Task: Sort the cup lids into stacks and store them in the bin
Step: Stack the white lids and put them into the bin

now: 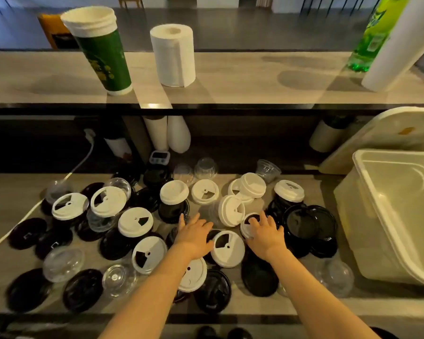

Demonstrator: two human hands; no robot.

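Both hands palm-down, fingers (181, 220) spread, pinching nothing. Left hand (195, 234) lies flat on the pile and right hand (264, 234) touches a white lid (245, 225). Cup lids (135, 222), white, black and clear, lie mixed and overlapping on the counter (8, 192). Bin (367, 241) stands to my right, no lids visible in it. Risk: lifting one drags its neighbours, or a clear lid rides along unseen into the wrong stack. Lids are round, so no long axis. Most lie flat; one tipped lid (231, 211) leans on edge.
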